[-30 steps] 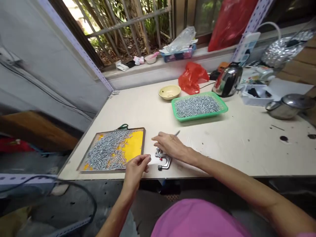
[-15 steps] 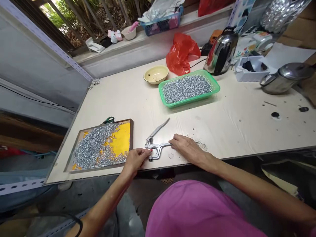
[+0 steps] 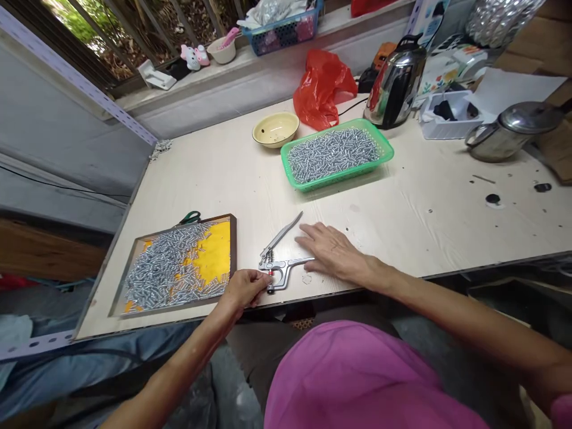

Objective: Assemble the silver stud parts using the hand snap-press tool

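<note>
Silver hand-press pliers (image 3: 282, 269) lie on the table near its front edge, their upper handle raised and a small red part showing at the jaw. My left hand (image 3: 246, 287) is closed in a pinch right at that jaw. What its fingertips hold is too small to make out. Over the end of the lower handle, my right hand (image 3: 336, 252) is open, fingers apart and pointing towards the raised handle. To the left of my left hand, a shallow tray (image 3: 233, 241) with a yellow bottom contains many small silver metal pieces (image 3: 156, 268).
A green basket (image 3: 384, 156) full of similar metal pieces stands farther back, beside a cream bowl (image 3: 276, 130) and a red plastic bag (image 3: 322, 89). Green-handled scissors (image 3: 191, 217) lie behind the tray. An electric kettle (image 3: 395, 83) and a metal teapot (image 3: 513, 134) stand at the right.
My right hand has opened from its hold on the lower handle's end and its fingers have spread towards the upper handle. My left hand stays at the jaw. The view has shifted slightly.
</note>
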### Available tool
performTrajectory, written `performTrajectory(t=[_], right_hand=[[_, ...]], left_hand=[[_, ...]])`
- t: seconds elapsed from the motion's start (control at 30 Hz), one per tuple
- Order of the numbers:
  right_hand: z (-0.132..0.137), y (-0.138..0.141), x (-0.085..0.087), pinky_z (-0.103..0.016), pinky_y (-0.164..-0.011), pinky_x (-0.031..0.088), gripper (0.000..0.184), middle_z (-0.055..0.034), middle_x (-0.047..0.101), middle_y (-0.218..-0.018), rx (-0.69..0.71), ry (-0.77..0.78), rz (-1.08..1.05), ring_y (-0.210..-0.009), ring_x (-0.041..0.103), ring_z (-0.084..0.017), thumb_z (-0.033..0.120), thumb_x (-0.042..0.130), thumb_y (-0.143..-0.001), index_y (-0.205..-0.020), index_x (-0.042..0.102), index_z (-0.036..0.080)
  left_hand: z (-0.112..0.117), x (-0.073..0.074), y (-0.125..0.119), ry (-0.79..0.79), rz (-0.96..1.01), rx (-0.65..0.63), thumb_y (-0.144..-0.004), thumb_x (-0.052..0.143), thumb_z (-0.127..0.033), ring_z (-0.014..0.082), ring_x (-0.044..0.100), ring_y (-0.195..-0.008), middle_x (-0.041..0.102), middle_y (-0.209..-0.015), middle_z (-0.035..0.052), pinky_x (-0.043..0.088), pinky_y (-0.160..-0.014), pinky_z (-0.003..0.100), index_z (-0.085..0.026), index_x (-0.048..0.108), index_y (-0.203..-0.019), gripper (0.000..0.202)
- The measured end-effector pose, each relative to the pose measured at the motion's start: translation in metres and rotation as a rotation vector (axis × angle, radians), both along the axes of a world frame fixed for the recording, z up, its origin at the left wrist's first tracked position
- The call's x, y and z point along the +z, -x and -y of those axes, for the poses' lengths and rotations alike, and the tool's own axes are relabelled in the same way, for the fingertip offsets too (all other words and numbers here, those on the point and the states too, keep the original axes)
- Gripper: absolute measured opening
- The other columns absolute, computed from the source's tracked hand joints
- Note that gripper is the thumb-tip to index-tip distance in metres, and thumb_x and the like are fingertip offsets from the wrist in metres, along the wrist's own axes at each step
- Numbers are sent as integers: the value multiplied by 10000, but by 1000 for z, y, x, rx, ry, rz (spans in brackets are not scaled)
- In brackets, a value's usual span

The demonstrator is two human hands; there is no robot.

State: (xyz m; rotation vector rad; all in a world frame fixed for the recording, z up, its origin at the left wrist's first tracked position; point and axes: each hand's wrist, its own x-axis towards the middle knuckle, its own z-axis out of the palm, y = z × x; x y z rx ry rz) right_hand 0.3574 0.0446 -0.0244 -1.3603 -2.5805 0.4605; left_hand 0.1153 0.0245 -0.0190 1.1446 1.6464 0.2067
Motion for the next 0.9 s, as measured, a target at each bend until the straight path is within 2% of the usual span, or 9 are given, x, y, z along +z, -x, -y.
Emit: performTrajectory(t=[0.07, 0.13, 0.27, 0.47, 0.6, 0.67, 0.77, 0.83, 0.9], right_hand=[[-15, 1, 4, -508, -991, 326, 769, -164, 324, -1440, 46, -7, 6, -1323, 246, -360, 392, 783, -655, -1305, 429, 182], [-28, 4, 5, -558, -1043, 244, 935, -179, 317, -1445, 114, 15, 43, -1362, 158, -382, 432, 822, -575, -1354, 378, 164], [-43, 9, 3, -579, -1051, 211, 881, -180, 488, -1265, 196, 24, 114, -1282, 307, -379, 458, 815, -556, -1282, 449, 117], [-49, 10, 1, -506, -992, 307, 960, -179, 461, -1271, 197, 31, 139, -1193, 368, -353, 512, 805, -518, -1293, 418, 99], [-46, 11, 4, -471, -897, 370, 784, -160, 534, -1130, 173, 12, 165, -1022, 448, -316, 472, 799, -548, -1165, 514, 83], [-43, 12, 7, -444, -860, 388, 657, -153, 547, -1088, 165, 7, 165, -996, 449, -304, 443, 788, -584, -1089, 558, 90], [-37, 10, 11, -386, -787, 412, 450, -142, 557, -1050, 164, 25, 154, -979, 455, -280, 378, 744, -679, -1004, 596, 104], [-34, 9, 14, -365, -759, 416, 364, -140, 561, -1038, 168, 35, 149, -973, 461, -268, 335, 713, -730, -988, 604, 102], [-31, 9, 14, -364, -754, 419, 353, -141, 562, -1036, 163, 33, 146, -971, 465, -268, 322, 704, -749, -999, 605, 94]], left_hand=[[2, 0, 0, -8, 2, -1, -600, 675, -569, 55, 310, -320, 406, -370, -77, 215, -351, 193, -141, 621, -677, 439], [4, 1, -1, -17, 3, 3, -606, 671, -571, 54, 306, -317, 410, -367, -76, 212, -353, 193, -143, 617, -668, 436], [6, 4, -3, -30, 5, -1, -623, 656, -572, 54, 321, -312, 426, -366, -69, 218, -357, 191, -152, 585, -620, 426], [5, 5, -6, -16, -21, 11, -600, 668, -588, 55, 325, -310, 422, -366, -72, 205, -355, 190, -142, 604, -647, 453], [5, 3, -2, 2, -28, -5, -609, 649, -623, 65, 336, -320, 426, -384, -65, 245, -362, 204, -161, 561, -589, 471], [8, 3, 1, -15, -102, -31, -643, 620, -635, 81, 363, -330, 436, -400, -54, 278, -374, 219, -173, 544, -568, 475], [14, 8, -2, -301, -330, -158, -753, 571, -560, 139, 515, -480, 573, -580, 9, 398, -486, 261, -169, 623, -685, 401], [15, 10, -11, -589, -454, -303, -810, 560, -465, 192, 594, -713, 639, -821, 58, 467, -650, 308, -180, 659, -854, 305], [11, 9, -23, -798, -512, -466, -819, 585, -395, 244, 573, -943, 625, -1041, 96, 474, -811, 372, -192, 628, -1030, 296]])
